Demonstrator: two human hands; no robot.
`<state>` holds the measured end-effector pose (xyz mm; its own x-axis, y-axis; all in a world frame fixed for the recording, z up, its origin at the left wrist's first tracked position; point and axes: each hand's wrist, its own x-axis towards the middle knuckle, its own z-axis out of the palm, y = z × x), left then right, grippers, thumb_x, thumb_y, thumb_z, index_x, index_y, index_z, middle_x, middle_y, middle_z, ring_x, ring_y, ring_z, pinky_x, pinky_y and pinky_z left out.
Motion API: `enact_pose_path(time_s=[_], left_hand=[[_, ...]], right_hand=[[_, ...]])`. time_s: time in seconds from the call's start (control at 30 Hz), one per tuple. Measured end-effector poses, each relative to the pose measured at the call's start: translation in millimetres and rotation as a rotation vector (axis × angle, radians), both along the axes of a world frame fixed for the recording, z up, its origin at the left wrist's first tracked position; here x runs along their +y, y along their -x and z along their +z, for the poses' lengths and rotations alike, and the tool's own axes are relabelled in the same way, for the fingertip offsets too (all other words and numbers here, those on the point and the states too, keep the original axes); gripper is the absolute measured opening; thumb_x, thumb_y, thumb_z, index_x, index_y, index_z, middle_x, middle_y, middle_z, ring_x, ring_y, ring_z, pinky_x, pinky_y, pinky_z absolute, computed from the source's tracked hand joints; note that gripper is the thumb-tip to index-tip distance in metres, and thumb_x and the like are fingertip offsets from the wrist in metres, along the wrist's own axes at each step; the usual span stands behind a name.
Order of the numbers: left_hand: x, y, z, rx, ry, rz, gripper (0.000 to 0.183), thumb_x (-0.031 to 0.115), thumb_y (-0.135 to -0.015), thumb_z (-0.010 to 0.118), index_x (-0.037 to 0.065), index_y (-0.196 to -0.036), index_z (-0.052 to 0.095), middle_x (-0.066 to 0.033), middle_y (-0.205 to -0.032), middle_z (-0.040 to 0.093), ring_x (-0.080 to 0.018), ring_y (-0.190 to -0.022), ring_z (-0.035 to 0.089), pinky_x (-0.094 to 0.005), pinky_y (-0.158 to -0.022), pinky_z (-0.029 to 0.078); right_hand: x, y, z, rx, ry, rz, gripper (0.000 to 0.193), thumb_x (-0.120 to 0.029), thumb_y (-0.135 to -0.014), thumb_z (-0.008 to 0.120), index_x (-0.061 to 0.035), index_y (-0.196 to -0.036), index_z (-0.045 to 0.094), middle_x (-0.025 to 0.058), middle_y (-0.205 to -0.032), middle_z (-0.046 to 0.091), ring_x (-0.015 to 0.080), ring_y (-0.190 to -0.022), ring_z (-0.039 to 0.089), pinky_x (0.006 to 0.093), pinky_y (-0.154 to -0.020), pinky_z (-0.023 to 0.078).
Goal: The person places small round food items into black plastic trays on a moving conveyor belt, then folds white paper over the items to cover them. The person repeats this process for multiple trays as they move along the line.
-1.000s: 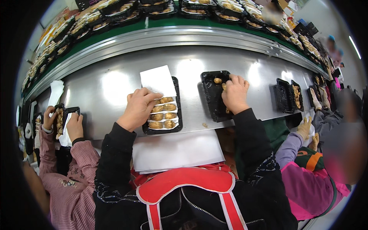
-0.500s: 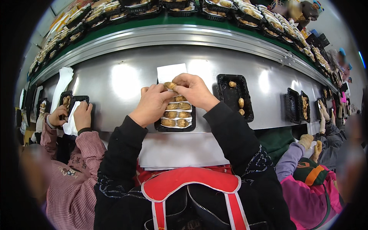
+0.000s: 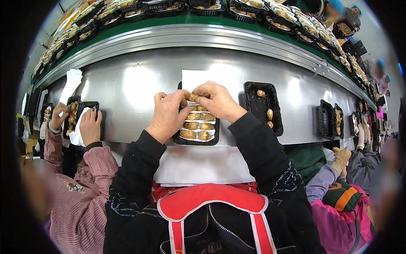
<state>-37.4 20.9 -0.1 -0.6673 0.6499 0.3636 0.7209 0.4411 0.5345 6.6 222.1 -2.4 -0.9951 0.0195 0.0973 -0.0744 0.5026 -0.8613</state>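
Both my hands are closed over the far end of a black tray (image 3: 216, 133), their fingertips meeting on a small brown potato-like tuber (image 3: 193, 97). My left hand (image 3: 168, 113) grips its left side, with the thumb low over the rows. From the right, thumb and fingers of my right hand (image 3: 218, 101) pinch it. Nearer rows of similar tubers (image 3: 191, 125) lie in pairs, parted by folds of white paper (image 3: 196, 132). The white paper sheet (image 3: 195, 76) stretches beyond the tray's far edge. My fingers partly hide the farthest rows.
Right of my hands sits another black tray (image 3: 256, 108) with a few loose tubers. White sheets (image 3: 203, 167) lie at the near table edge. Co-workers handle trays at left (image 3: 72, 114) and right (image 3: 338, 122). Filled trays (image 3: 207, 7) line a green raised belt behind a metal rail (image 3: 203, 38).
The tuber between my fingertips has turned and is now more covered by them. The view has shifted slightly. At left, a co-worker's hand has risen from its tray.
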Motion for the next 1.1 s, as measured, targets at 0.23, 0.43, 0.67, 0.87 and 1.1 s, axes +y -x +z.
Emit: enact_pose_path(time_s=[0.23, 0.43, 0.67, 0.87, 1.1], left_hand=[[2, -1, 1, 0.086, 0.000, 0.034, 0.034, 0.017, -0.083, 0.076, 0.013, -0.115, 0.064, 0.0025, -0.080, 0.066, -0.0208, -0.086, 0.062, -0.0412, -0.089, 0.034], [3, -1, -1, 0.129, 0.030, 0.029, 0.028, 0.018, -0.082, 0.076, 0.013, -0.109, 0.067, 0.0014, -0.086, 0.066, -0.0212, -0.090, 0.061, -0.0414, -0.089, 0.034], [4, -1, 4, 0.131, 0.018, -0.021, 0.028, 0.010, -0.082, 0.074, 0.012, -0.109, 0.069, -0.0007, -0.106, 0.066, -0.0210, -0.101, 0.061, -0.0385, -0.093, 0.037], [6, 1, 1, 0.157, 0.043, -0.065, 0.027, 0.007, -0.083, 0.071, 0.011, -0.110, 0.069, -0.0007, -0.110, 0.067, -0.0218, -0.105, 0.061, -0.0393, -0.095, 0.038], [7, 1, 1, 0.133, 0.024, -0.052, 0.024, 0.009, -0.084, 0.070, 0.013, -0.108, 0.070, 0.0006, -0.105, 0.067, -0.0208, -0.103, 0.061, -0.0395, -0.093, 0.037]], right_hand=[[-2, -4, 7, -0.010, -0.133, 0.005, 0.020, -0.008, -0.086, 0.065, -0.0038, -0.104, 0.074, 0.0168, -0.099, 0.065, 0.0360, -0.094, 0.064, 0.0425, -0.086, 0.052], [-4, -5, 10, 0.017, -0.254, 0.021, 0.021, -0.007, -0.086, 0.063, -0.0037, -0.104, 0.074, 0.0188, -0.098, 0.066, 0.0386, -0.093, 0.065, 0.0444, -0.086, 0.053], [-5, -8, 17, -0.096, -0.120, -0.040, 0.019, -0.007, -0.084, 0.067, -0.0007, -0.102, 0.070, 0.0211, -0.098, 0.068, 0.0388, -0.093, 0.067, 0.0445, -0.085, 0.054], [-7, -9, 4, -0.003, -0.145, -0.071, 0.013, -0.005, -0.085, 0.070, 0.0008, -0.096, 0.065, 0.0177, -0.091, 0.068, 0.0310, -0.082, 0.068, 0.0386, -0.076, 0.055], [13, -33, 12, 0.231, -0.040, -0.222, 0.010, -0.003, -0.087, 0.069, -0.0002, -0.096, 0.066, 0.0118, -0.091, 0.066, 0.0211, -0.079, 0.066, 0.0331, -0.072, 0.054]])
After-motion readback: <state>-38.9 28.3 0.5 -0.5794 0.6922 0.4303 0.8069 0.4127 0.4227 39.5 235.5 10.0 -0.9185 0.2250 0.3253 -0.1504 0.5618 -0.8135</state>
